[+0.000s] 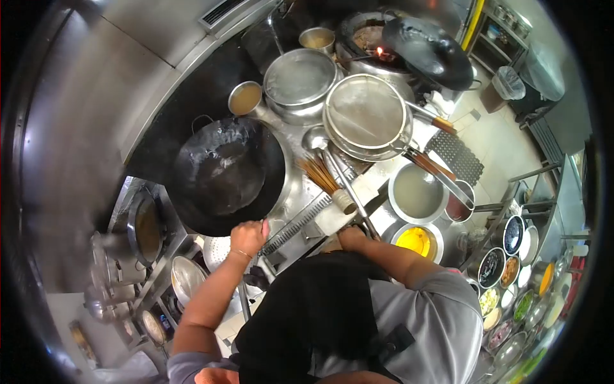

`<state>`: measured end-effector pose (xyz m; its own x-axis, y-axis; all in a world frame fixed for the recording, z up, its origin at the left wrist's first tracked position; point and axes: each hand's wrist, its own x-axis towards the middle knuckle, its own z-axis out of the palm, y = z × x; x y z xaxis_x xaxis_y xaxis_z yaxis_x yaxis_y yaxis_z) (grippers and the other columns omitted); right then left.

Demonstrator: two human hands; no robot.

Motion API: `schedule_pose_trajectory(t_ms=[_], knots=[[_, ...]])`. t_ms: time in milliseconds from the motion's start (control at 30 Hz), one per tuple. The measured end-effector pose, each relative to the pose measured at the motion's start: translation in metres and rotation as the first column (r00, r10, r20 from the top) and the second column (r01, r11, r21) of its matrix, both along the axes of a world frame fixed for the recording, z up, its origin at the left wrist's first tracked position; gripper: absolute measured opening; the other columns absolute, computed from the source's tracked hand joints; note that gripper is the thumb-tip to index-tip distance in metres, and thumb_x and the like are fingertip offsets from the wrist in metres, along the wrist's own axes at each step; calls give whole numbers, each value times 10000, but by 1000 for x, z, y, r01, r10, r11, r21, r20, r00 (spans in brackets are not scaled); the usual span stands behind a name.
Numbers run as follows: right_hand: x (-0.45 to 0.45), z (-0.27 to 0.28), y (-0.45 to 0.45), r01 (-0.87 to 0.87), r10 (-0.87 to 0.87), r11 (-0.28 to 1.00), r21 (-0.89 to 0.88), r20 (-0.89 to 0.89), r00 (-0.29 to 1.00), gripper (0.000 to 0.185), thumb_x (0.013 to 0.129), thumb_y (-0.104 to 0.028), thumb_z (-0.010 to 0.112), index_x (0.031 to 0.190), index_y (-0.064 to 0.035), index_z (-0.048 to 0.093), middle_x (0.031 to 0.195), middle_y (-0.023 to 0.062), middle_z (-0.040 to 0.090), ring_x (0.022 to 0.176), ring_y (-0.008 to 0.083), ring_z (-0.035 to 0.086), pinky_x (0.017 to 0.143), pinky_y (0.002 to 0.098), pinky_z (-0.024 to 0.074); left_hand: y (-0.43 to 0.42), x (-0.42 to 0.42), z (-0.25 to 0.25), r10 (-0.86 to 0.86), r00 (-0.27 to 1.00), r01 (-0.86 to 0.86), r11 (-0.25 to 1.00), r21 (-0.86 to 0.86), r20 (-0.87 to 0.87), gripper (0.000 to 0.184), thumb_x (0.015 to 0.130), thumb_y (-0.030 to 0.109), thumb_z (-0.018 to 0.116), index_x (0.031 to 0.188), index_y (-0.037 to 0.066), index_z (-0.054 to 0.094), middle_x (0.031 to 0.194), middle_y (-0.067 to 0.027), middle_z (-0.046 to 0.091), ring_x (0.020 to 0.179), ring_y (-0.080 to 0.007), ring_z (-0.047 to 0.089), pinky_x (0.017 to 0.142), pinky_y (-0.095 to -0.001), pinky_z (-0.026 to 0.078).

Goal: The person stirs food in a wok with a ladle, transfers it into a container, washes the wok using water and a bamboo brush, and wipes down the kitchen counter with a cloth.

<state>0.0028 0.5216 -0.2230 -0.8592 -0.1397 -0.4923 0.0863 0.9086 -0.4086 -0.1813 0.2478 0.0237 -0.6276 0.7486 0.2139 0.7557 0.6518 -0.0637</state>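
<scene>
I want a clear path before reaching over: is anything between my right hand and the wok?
Yes: the ridged metal strip crosses the gap between your right hand and the wok. The bamboo brush lies off to the side, beyond that line.

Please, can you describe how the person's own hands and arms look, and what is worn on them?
Both hands are bare, without gloves: left hand, right hand. The left wrist has a thin bracelet. Short grey sleeves leave the forearms uncovered.
</scene>
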Motion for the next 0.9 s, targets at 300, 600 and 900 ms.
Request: schedule_pose_trajectory(t_ms=[300,600,900], knots=[[-40,-3,1,-227,124,962,155,491,862,665,1001,-309,594,1586,-17,471,1687,216,409,1603,379,319,1244,506,344,-10,-3,-8,174,982,-186,955,229,70,393,934,246,757,611,68,621,672,-159,662,619,-392,665,624,-487,561],[28,68,64,792,-802,597,-127,-85,591,478,873,-145,783,1272,-45,541,997,275,710,981,498,689,863,558,542,-16,-39,-44,184,983,-179,932,313,15,395,934,295,732,606,90,651,678,-139,691,624,-365,688,621,-475,579],[-73,110,58,368,-677,734,-571,-571,464,592,961,-121,664,1517,-62,468,1057,286,717,981,468,713,859,515,550,-19,-42,-50,217,970,-239,926,293,108,396,948,328,689,634,87,701,729,-154,722,679,-386,709,669,-512,582]])
